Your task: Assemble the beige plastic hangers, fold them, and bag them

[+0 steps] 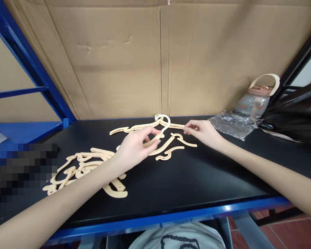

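Note:
My left hand [134,147] is closed, pinching a beige hanger arm piece [153,141] next to a white hook [164,121] at the middle of the black table [186,180]. My right hand [203,133] is closed too, its fingertips gripping the end of another beige hanger arm [176,126] that lies across the table's far side. An assembled beige hanger [134,128] stretches left from the hook. Three loose beige arm pieces [171,148] lie just in front of my hands.
A heap of several beige hanger parts [83,167] lies at the left front. At the back right stand a clear water jug [254,102] with a beige handle, a crumpled clear plastic bag [228,126] and a black bag [292,114]. Cardboard [158,58] backs the table; blue shelf posts [31,62] rise left.

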`<state>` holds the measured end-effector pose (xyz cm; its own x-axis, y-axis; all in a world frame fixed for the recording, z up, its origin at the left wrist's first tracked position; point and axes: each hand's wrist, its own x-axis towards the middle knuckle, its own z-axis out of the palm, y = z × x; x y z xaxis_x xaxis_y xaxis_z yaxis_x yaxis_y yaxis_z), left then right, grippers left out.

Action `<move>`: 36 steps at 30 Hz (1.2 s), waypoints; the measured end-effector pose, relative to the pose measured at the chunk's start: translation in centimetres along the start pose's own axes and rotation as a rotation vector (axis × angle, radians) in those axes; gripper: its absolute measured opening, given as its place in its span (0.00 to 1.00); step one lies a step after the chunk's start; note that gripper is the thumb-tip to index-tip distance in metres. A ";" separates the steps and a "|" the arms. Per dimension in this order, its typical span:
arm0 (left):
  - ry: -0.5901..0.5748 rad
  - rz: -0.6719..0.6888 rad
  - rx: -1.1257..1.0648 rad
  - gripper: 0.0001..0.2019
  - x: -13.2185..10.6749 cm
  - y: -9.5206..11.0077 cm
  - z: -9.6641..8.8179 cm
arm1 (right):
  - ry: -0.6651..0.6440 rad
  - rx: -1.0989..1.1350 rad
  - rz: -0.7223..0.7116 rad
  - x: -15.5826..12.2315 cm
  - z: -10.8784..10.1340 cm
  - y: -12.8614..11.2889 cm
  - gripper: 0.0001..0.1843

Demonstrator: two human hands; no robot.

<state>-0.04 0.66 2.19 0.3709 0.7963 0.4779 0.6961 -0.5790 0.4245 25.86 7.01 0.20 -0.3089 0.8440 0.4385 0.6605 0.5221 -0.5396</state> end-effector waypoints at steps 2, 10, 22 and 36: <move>-0.006 0.001 0.012 0.08 0.0 0.1 -0.1 | -0.017 -0.069 -0.077 -0.1 0.3 0.0 0.08; 0.015 -0.182 -0.153 0.07 0.1 -0.1 -0.3 | -0.235 -0.089 -0.556 -0.4 3.0 -1.3 0.16; 0.032 -0.463 -0.683 0.20 0.8 0.3 -0.3 | -0.244 -0.160 -0.564 -0.7 3.2 -2.6 0.14; -0.054 -0.490 -0.811 0.18 0.8 -0.3 -0.4 | -0.189 -0.108 -0.540 -1.5 2.8 -3.6 0.05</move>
<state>-0.20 1.40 2.73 0.1933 0.9781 0.0775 0.1504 -0.1076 0.9828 22.05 4.24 -0.57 -0.7319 0.4736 0.4899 0.4377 0.8778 -0.1946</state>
